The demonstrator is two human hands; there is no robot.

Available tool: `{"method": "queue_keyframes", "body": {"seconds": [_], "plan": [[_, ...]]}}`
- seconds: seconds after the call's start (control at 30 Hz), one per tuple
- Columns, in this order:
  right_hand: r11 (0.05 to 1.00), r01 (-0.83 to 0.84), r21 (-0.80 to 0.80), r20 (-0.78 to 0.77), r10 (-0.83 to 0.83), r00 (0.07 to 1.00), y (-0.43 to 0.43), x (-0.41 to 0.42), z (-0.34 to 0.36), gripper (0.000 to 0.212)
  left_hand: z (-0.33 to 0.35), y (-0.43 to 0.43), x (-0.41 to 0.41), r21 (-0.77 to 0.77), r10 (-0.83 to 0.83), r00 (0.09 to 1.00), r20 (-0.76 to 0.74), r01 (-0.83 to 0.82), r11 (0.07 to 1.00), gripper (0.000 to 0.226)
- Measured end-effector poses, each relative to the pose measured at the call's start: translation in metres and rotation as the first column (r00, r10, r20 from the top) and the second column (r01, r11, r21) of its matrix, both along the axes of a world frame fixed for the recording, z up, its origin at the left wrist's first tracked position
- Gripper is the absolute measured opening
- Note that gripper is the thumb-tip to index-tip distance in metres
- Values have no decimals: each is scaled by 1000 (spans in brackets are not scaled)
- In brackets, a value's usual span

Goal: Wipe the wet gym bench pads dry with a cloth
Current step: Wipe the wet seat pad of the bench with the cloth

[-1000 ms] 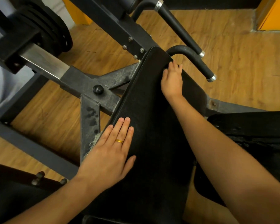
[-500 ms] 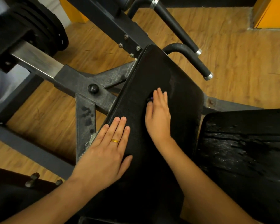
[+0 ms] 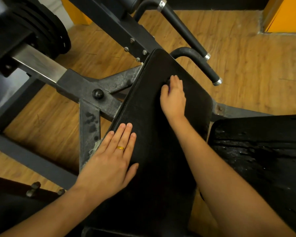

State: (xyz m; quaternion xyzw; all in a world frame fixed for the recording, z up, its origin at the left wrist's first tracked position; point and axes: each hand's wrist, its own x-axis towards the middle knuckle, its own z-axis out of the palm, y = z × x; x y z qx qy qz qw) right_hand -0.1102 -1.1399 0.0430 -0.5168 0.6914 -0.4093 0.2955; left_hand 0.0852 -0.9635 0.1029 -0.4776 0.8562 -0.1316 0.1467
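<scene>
The left grip (image 3: pixel 109 161) lies flat with straight fingers (image 3: pixel 125 134) at the left edge of the bench pad (image 3: pixel 149 103). The right grip (image 3: pixel 173 98), also flat, presses the cloth (image 3: pixel 168 82), mostly hidden beneath it, near the pad's far edge.

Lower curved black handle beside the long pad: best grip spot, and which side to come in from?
Take the handle on its straight sleeved run, just short of the metal end cap. Come from the right, the floor side, with the grip wrapping across the bar. The pad crowds the bend on the left and the upper handle ends close above it, so only that side looks free.
</scene>
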Motion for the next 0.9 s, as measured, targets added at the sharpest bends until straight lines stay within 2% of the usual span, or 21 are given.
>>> {"method": "queue_keyframes", "body": {"seconds": [0.1,0.23,0.4,0.53,0.7,0.8,0.9], "plan": [[998,-59,-5,-11,59,998,69,16,-9,59,1,0,-1,-4,1,1000,-5,-1,1000,77],[991,-134,-13,-26,134,991,116,18,-26,53,0,0,-1,-10,-6,1000,1,6,1000,78],[988,-154,-5,-93,153,984,102,11,-32,54,0,0,0,-13,-8,1000,3,8,1000,78],[1000,-22,-20,-39,22,999,66,1,-34,53,1,0,0,-17,-7,1000,8,7,1000,78],[992,36,118,16,-38,999,0,-42,-34,50,1,0,0,-10,-1,1000,8,1,1000,78],[991,-13,135,-1,14,1000,11,-44,-30,52,1,1,0,-13,-3,1000,-3,3,1000,78],[993,-64,102,-3,64,998,59,-26,-34,55,1,0,0,-10,-4,1000,-3,4,1000,78]]}}
